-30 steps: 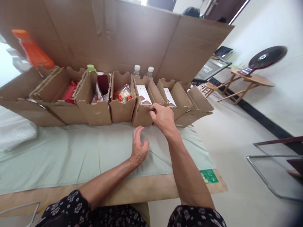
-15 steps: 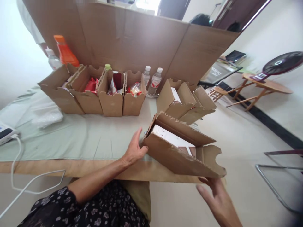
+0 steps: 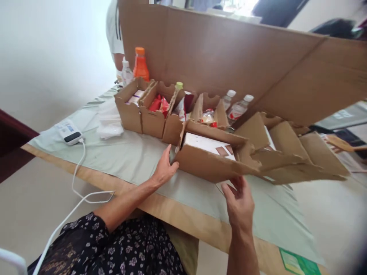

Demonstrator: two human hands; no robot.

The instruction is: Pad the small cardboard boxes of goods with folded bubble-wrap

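Centrally, over a wooden surface covered with a pale green cloth [image 3: 134, 158], a long open-topped brown cardboard box [image 3: 212, 168] is held tilted between the person's two bare hands. Its left end sits in the left hand [image 3: 164, 171]. Its underside lies just above the right hand [image 3: 239, 200], which is nearer the camera. Inside the box lies a flat white carton [image 3: 205, 144] with two small brown squares printed near one end; no words can be read on it.

Printing on the red snack packets [image 3: 157, 104] and on the labels of the two clear plastic water bottles [image 3: 236, 105] is too small to read. So is the label on the small white device with a cable [image 3: 68, 131] near the surface's left edge.

The left hand is narrowly open and grips the box's end corner, thumb on the near wall, fingers round the end. The right hand is half open, fingers curved upward, fingertips touching the box's bottom.

Behind the box stand a row of similar brown cardboard trays [image 3: 151, 120], a tall orange plastic bottle [image 3: 140, 65] and a large upright sheet of brown cardboard [image 3: 229, 57]. Another person's white sleeve [image 3: 113, 26] shows beyond the sheet's left edge.
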